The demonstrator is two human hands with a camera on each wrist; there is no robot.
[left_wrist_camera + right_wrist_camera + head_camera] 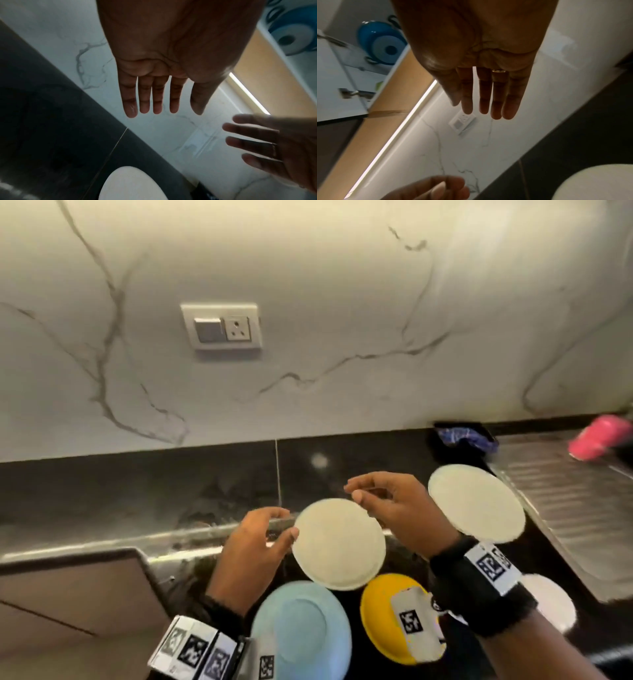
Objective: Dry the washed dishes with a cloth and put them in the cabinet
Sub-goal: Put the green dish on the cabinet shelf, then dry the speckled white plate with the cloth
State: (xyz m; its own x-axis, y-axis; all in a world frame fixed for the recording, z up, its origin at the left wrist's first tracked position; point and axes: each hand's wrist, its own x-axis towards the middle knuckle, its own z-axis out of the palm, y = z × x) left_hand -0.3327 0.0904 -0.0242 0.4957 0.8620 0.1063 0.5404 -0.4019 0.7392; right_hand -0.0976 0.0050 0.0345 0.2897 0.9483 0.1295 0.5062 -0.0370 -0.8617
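Nearby, blue plate (301, 631), yellow bowl (383, 614), socket (222, 326) above black counter (137, 487)

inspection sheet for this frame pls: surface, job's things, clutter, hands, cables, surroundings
surface: dark countertop, glossy.
job's things: two cream plates, blue plate, yellow dish, white dish on the counter; blue cloth by the wall.
clutter: pink object, blurred.
hands: left hand and right hand open over the nearer cream plate; no grip.
cables: nothing seen.
surroundings: marble backsplash, wall socket, steel drainboard.
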